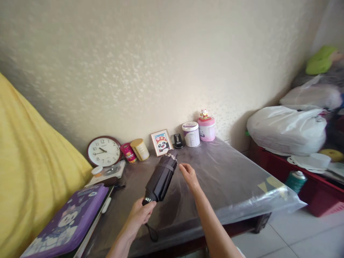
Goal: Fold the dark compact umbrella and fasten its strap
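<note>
My left hand (141, 214) is closed round the handle of a folded black umbrella (162, 176), which points up and away over the table; its wrist loop hangs below my fist. My right hand (189, 174) hovers just right of the umbrella's strapped top, fingers loosely spread, holding nothing and not touching it. Both are above a dark table covered in clear plastic sheet (231, 175).
Along the wall stand a round clock (104, 151), two cans (135, 150), a framed panda picture (161, 142), a white tub (191, 134) and a pink jar (206, 128). A purple cartoon case (70, 218) lies at left beside yellow fabric (29, 168). Bags (286, 129) pile at right.
</note>
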`<state>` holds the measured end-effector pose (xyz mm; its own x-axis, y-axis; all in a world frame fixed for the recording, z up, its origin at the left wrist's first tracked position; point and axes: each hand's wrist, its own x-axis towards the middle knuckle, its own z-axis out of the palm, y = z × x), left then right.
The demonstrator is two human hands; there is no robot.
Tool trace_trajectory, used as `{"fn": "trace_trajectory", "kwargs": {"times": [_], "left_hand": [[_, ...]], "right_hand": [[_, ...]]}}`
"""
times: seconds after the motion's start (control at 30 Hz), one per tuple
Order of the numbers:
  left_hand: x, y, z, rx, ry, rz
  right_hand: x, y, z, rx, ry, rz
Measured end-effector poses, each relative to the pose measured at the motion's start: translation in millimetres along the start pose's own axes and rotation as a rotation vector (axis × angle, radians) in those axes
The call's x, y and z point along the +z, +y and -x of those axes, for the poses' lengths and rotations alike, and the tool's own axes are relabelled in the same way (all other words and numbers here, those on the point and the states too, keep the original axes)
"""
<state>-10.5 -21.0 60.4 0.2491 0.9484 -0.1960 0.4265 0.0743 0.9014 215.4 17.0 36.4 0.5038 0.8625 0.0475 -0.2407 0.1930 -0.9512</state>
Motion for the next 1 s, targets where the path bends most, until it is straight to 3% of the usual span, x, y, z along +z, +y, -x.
{"fn": "trace_trajectory", "kwargs": {"times": [0.07,0.13,0.23,0.37,0.53,0.67,0.8,0.9,1.0], "left_hand": [[-11.0,6,-5,0.091,0.190,-0.369],[-19.5,13,-8,0.124,0.302,-0.751],[-28.1,23,-9,0.243,0.291,-1.192],[-40.0,51,-8,0.338,0.225,-1.514],[-49.4,109,-9,0.404,0.315,-1.756],[-45.3,138,-13,0.431,0.335,-1.679],[-52.6,149,-25,0.402,0.260,-1.604],[-64.7,149,-33,0.096,0.036,-1.172],[-65.6,143,-34,-0.208,-0.108,-0.641]], "right_hand": [[-8,-1,-6,-0.016,0.053,-0.024],[-14,-3,-8,0.000,0.053,-0.065],[-18,-9,-7,0.020,0.042,-0.118],[-23,-17,-6,0.050,0.030,-0.161],[-34,-23,-8,0.071,0.032,-0.187],[-43,-26,-8,0.065,0.020,-0.208],[-52,-29,-7,0.059,0.006,-0.218],[-59,-31,-7,0.055,0.000,-0.225],[-64,-32,-8,0.053,0.004,-0.232]]}}
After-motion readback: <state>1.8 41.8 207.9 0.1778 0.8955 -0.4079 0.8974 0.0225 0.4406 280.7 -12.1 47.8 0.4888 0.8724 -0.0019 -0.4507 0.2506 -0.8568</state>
